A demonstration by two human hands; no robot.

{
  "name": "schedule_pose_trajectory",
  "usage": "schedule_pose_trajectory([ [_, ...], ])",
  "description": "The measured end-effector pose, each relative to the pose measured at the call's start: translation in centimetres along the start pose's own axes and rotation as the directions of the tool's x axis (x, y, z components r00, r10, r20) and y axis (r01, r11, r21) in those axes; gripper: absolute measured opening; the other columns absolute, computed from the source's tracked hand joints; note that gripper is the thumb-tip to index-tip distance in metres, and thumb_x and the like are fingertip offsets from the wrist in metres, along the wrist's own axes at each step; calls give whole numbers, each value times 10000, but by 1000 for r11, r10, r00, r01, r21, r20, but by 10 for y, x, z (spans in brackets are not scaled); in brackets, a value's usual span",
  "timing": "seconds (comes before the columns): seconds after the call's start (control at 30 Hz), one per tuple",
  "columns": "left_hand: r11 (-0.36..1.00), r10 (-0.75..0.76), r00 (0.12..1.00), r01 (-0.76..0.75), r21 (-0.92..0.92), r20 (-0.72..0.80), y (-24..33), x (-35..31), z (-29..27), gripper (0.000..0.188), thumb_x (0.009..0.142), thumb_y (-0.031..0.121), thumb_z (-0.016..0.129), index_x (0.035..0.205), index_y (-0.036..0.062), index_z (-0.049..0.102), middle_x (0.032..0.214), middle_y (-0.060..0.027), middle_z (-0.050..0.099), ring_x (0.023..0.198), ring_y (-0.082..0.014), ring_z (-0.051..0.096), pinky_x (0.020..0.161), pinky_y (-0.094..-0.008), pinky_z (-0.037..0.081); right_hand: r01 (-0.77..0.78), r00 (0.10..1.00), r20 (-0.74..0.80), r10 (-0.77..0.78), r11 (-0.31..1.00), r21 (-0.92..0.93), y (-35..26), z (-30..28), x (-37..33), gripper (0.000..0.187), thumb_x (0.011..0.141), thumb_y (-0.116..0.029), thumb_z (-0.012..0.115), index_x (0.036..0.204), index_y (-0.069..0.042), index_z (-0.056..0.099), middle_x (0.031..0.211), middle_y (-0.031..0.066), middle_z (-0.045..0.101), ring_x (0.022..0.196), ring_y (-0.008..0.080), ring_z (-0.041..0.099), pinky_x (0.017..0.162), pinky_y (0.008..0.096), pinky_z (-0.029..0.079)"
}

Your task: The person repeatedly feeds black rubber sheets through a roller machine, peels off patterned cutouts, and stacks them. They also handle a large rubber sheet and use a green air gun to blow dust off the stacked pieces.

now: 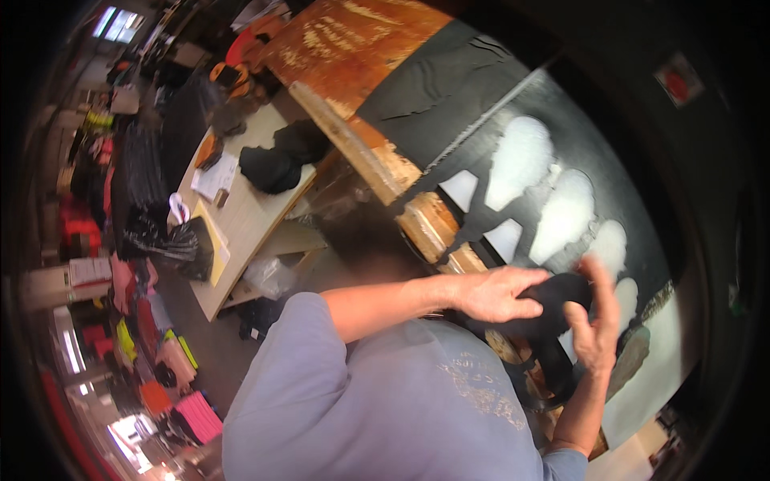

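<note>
Where the view bends at the far left, a pink stack (196, 417) sits among other coloured piles. Next comes a pale tabletop (257, 208), with a bunched black plastic bag (172, 250) near its left edge; what the bag holds cannot be told. A black bundle (271, 168) lies toward that tabletop's right side, and a clear plastic bag (274, 276) sits lower down, its contents likewise unclear. Further right, the left hand (501, 295) overlaps the left part of a black piece (565, 293), thumb apart from the fingers; whether this grip pinches it cannot be told. The black piece lies between the two hands, directly right of the left hand, which seems the nearer. Its long axis appears to run crosswise from hand to hand, though its outline merges with the dark strips around it. At its right side, the right hand (595, 337) stands with thumb and blurred fingers spread, closed on nothing. Beyond, pale rounded patches (626, 301) show against a dark sheet (634, 200).
</note>
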State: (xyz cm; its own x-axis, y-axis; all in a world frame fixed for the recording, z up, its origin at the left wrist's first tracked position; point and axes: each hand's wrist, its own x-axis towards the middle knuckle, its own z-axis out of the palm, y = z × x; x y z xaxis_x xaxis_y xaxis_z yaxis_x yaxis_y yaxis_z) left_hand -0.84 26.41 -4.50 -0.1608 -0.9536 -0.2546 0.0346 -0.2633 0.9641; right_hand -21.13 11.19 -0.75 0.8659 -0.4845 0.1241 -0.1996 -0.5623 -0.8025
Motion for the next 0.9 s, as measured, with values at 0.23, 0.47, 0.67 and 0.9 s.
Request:
schedule_pose_trajectory([
  [0.23,989,-143,970,147,3,-196,-14,-65,-28,470,1077,310,655,1334,-79,603,1233,-184,676,1147,-229,635,993,-396,510,-63,994,93,51,989,132,-13,65,12,438,1012,-72,626,1436,37,601,1217,175,696,1134,289,668,1045,380,502],
  [0.47,973,-138,763,224,58,-631,0,-211,-269,278,998,201,745,1196,8,720,1083,21,742,983,-74,655,881,-292,567,-231,940,-294,175,958,-171,46,106,40,280,1082,-97,607,1335,14,653,1257,170,667,1184,288,642,1075,393,477],
  [0.67,639,-307,655,679,361,-690,-18,-281,-438,646,918,364,780,1437,6,643,1485,-200,640,1386,-315,602,1150,-380,477,-139,949,-316,-6,890,-434,74,114,23,228,1039,-17,623,1250,58,662,1310,246,617,1225,395,605,1082,457,480],
  [0.9,486,-379,743,667,565,-552,-94,-257,-499,613,890,382,783,1389,38,688,1381,-208,699,1304,-344,649,1098,-414,517,-204,959,-279,42,787,-582,69,109,34,267,1059,-187,671,1253,-15,734,1304,241,660,1199,410,627,1092,524,512],
])
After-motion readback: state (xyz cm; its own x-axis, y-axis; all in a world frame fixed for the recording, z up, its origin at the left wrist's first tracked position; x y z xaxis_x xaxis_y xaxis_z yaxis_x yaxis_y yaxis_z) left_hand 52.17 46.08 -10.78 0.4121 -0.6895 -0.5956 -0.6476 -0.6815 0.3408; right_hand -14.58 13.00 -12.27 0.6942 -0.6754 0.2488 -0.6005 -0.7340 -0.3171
